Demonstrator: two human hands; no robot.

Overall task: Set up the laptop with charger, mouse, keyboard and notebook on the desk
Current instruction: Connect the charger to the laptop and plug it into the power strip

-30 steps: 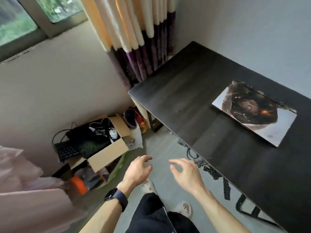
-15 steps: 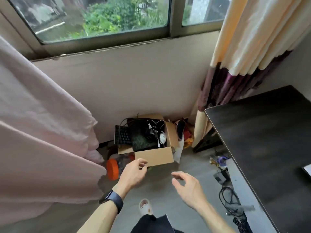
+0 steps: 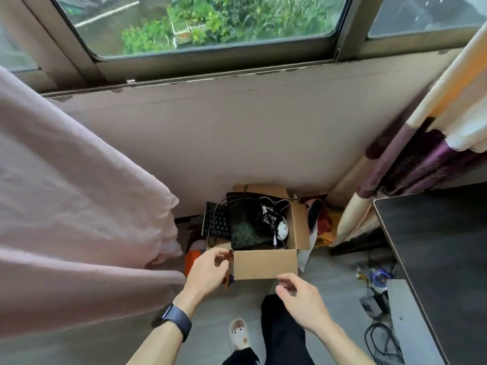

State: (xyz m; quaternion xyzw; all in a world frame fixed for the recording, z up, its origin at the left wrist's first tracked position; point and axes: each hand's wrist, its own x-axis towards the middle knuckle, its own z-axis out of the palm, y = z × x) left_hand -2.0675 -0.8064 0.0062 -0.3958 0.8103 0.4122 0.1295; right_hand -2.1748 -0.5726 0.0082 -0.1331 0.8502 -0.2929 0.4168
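An open cardboard box (image 3: 264, 264) stands on the floor under the window. A black keyboard (image 3: 215, 221) leans out of its left side. A dark pad or notebook (image 3: 243, 230), black cables and a white mouse (image 3: 282, 229) lie inside. My left hand (image 3: 208, 270), a dark watch on its wrist, hovers at the box's near left corner with fingers apart. My right hand (image 3: 303, 299) is held open just below the box's front wall. The dark desk (image 3: 434, 246) edge shows at the right; the laptop is out of view.
A pink sheet (image 3: 73, 206) hangs at the left. Cream and purple curtains (image 3: 421, 154) fall at the right beside the desk. Shoes and cloth (image 3: 317, 217) lie right of the box, an orange object (image 3: 191, 260) at its left. Cables and adapters (image 3: 376, 299) clutter the floor under the desk.
The view has swung left from the desk and laptop toward the box, then drawn closer. Both hands have reached forward to the box's front edge, still holding nothing.
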